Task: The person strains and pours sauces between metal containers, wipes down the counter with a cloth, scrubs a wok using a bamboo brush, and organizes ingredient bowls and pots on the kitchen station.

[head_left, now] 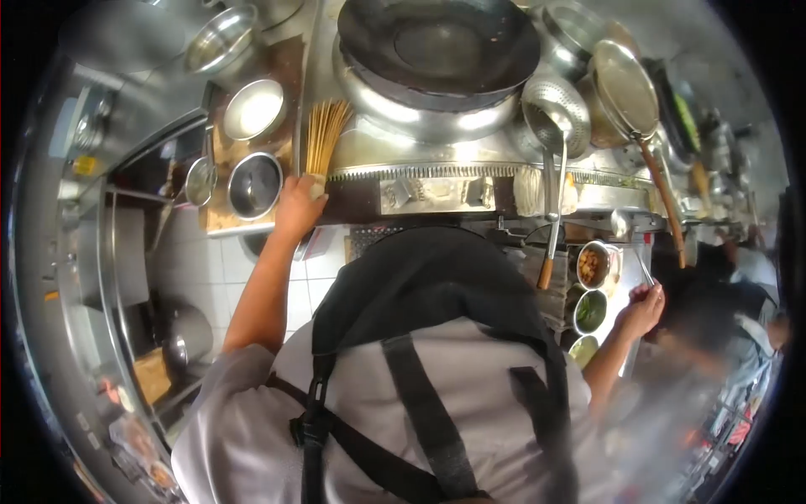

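Observation:
My left hand [302,204] is closed round the bound end of a bamboo wok brush [328,134], whose bristles fan out toward the stove's edge. Beside that hand, on a wooden board, are a dark-looking metal bowl [255,186] and a pale bowl [253,110]. Over on the right, my right hand [642,312] grips the handle of a metal spoon [645,265]. Close to it stand small metal containers: one with brown pieces [593,264], one with chopped greens [590,312], and one with something pale green [583,349].
A large black wok [439,44] sits on the burner ahead. Right of it lie a perforated skimmer [556,109], a long wooden-handled ladle [552,244] and a strainer [625,88]. A blurred person [756,294] is at the far right. A pot [186,333] stands low on the left.

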The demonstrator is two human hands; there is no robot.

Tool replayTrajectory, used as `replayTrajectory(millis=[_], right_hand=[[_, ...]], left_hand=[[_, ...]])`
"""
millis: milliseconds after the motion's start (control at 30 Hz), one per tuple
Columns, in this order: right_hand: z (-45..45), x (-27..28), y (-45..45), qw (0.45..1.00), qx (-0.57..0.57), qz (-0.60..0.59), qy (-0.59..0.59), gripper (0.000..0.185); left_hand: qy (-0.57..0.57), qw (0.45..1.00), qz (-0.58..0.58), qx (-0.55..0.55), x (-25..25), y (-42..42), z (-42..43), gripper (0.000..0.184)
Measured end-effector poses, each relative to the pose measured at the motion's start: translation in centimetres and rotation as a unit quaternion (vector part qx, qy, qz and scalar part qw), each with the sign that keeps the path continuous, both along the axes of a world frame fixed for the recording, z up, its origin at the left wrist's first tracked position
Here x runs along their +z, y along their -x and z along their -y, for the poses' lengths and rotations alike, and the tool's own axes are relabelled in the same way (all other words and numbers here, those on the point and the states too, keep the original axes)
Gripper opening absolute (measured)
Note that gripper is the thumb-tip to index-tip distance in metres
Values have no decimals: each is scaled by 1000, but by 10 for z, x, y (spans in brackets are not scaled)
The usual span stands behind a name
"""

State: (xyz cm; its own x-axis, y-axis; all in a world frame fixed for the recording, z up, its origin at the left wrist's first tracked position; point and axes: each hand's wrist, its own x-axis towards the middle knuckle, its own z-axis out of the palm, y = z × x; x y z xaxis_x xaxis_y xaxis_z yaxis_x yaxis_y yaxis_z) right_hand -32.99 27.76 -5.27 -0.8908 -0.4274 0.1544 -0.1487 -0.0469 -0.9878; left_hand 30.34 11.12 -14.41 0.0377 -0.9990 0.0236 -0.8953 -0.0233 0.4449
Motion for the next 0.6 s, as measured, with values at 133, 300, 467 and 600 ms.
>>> replayTrajectory(millis=[133, 300, 467, 600], right_hand=[[27, -16, -21, 888, 193, 380, 174, 12], [102, -3, -106, 847, 387, 338, 140, 35], [197, 65, -165, 912, 389, 27, -127, 32], [312, 52, -148, 765, 393, -474, -190, 30]], left_hand=[[-25, 998, -28, -53, 2, -12, 20, 34], [42, 989, -103, -93, 19, -25, 0, 31], [107, 982, -156, -16, 39, -41, -12, 22], [128, 979, -143, 75, 37, -38, -14, 26]])
